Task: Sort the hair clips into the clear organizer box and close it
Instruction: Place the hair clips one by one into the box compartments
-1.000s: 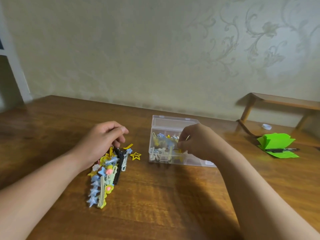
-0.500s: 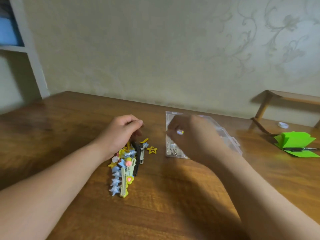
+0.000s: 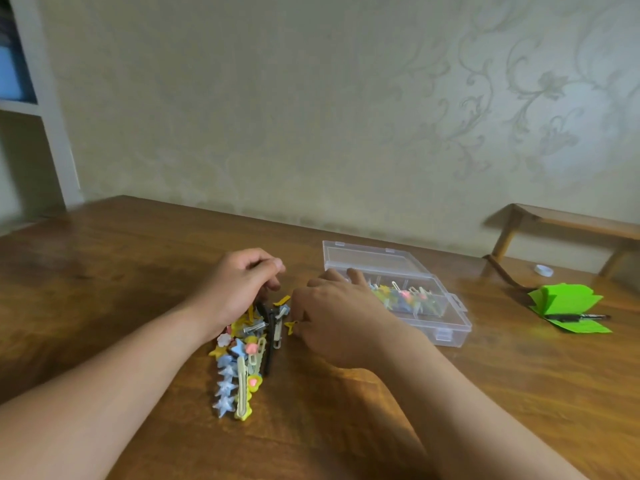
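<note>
Head view, looking down over a wooden table [image 3: 104,271]. Left hand [image 3: 239,289] resting on the far end of a pile of hair clips [image 3: 242,355], fingers curled loosely inward over the top clips; whether anything was actually pinched, impossible to tell. Right hand [image 3: 332,320] laid palm down between the pile and the clear organizer box [image 3: 446,323], fingers spread flat, fingertips reaching toward the box's near-left corner, thumb side close to a small yellow star clip [image 3: 290,326] at the pile's right edge; contact with that clip not discernible. Pile made up of blue star clips, a long pale yellow-green clip with pink flowers, a black clip and some silver snap clips, stretched in a line toward the camera. Box just right of the right hand, lid [image 3: 367,259] swung open and lying back toward the wall, several coloured clips already inside the compartments [image 3: 405,296]. Further right, well apart from the box, a stack of green paper [image 3: 561,299] with a black pen [image 3: 578,317] across it, and a small white cap [image 3: 543,270] near a low wooden stand [image 3: 561,220].
</note>
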`<state>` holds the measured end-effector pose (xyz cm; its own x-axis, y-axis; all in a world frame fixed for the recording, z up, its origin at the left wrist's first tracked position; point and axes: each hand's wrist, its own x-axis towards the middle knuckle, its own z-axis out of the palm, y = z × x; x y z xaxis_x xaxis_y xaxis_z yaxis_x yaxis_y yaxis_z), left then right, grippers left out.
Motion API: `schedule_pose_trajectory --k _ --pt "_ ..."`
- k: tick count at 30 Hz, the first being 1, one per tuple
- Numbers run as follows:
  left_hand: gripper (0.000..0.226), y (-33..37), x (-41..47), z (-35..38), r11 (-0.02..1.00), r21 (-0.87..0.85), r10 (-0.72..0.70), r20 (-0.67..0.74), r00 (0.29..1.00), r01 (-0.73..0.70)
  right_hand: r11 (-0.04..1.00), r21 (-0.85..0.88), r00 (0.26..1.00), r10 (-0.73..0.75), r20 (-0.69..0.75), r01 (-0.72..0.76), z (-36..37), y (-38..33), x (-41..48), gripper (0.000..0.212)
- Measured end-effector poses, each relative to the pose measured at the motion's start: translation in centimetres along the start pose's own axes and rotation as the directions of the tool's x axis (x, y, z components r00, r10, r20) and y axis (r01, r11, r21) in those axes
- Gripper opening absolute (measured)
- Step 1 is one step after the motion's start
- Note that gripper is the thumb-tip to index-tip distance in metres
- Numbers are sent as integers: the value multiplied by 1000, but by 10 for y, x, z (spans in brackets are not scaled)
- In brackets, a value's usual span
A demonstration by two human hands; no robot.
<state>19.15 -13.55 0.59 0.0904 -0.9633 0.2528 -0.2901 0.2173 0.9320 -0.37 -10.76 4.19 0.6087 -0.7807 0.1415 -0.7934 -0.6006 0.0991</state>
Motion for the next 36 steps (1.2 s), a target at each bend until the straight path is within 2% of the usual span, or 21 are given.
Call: schedule_pose_trajectory --k 5,9,13,20,26,31,36 --pt "20 1 -1 0 1000 15 5 3 1000 -5 997 70 999 -20 50 17 -4 1 -1 18" --pt "21 0 0 0 1000 22 6 8 1000 -6 998 52 995 -41 95 36 -3 0 1 23" --pt "20 0 -1 0 999 37 5 5 1000 -5 998 26 996 -57 71 55 1 0 -1 21" --pt "21 2 -2 -1 998 64 11 12 1000 -12 995 91 996 -52 72 46 -1 1 -1 24" --pt "20 3 -3 -2 998 66 9 8 1000 -9 993 114 1000 -4 5 3 -6 5 -4 21" --pt "20 4 -4 -3 998 62 11 17 1000 -12 1000 -19 999 -22 23 22 -4 -12 -2 29" --pt "19 5 -3 -3 998 55 19 34 999 -20 979 -187 995 -90 -40 81 -4 -23 2 5"
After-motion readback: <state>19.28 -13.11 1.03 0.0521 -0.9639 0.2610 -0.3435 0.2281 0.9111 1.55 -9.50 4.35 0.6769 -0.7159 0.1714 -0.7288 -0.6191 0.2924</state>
